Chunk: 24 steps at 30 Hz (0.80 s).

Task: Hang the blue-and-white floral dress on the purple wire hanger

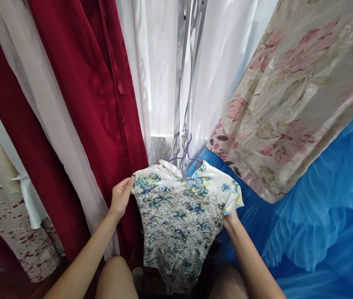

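Note:
A short-sleeved floral top (182, 211), white with blue, yellow and grey print, hangs on a thin purple hanger (188, 153) in front of me. My left hand (122, 195) pinches the edge of its sleeve on the left side. On the other side, my right hand (230, 220) goes up under the right sleeve, and the cloth hides its fingers. The hanger's hook sticks up above the neckline, close to a metal stand. Below, the top's hem falls between my knees.
Dark red drapes (85, 83) and pale cloth hang on the left. White curtains (160, 74) stand behind a metal stand (184, 83). On the right hang a beige floral cloth (288, 112) and blue ruffled tulle (313, 224). A flower-dotted cloth (17, 236) is at far left.

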### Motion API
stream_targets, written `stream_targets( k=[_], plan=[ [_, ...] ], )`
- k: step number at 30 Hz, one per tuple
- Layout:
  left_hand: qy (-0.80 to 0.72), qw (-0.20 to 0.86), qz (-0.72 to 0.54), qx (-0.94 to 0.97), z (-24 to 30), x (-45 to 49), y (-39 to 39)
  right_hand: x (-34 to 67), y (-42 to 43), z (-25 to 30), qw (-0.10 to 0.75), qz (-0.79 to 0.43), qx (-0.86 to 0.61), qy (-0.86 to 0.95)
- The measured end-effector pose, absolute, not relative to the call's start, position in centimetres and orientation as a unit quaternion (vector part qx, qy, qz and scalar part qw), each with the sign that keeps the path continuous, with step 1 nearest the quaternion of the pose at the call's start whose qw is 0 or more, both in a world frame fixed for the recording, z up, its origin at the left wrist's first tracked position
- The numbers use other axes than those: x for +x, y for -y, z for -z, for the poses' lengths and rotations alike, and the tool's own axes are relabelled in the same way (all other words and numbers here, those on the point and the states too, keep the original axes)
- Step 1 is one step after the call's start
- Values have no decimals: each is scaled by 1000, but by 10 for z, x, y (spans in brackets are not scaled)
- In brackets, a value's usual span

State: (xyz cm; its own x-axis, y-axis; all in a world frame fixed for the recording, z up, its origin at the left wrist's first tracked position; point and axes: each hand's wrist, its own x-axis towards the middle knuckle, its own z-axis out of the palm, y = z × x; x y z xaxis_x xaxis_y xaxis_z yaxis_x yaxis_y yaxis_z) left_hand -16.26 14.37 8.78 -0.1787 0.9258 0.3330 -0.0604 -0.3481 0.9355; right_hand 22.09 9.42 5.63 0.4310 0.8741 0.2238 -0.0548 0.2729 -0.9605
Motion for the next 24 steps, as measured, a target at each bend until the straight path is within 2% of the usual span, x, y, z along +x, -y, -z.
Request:
stream_targets(
  k=[5, 10, 15, 20, 24],
  plan=[
    [-426, 355, -661, 506, -76, -158, -126, 244, -69, -76, 736, -446, -410, 302],
    [-393, 420, -696, 430, -92, -149, -116, 252, -68, -118, 711, -392, -436, 388],
    [-340, 447, -718, 411, -123, -141, -104, 247, -75, -143, 773, -362, -417, 311],
    [-337, 407, -724, 443, -147, -133, -81, 240, -74, -160, 809, -359, -395, 245],
    [-359, 342, -716, 492, -140, -134, -71, 238, -56, -149, 833, -336, -398, 190]
  ],
)
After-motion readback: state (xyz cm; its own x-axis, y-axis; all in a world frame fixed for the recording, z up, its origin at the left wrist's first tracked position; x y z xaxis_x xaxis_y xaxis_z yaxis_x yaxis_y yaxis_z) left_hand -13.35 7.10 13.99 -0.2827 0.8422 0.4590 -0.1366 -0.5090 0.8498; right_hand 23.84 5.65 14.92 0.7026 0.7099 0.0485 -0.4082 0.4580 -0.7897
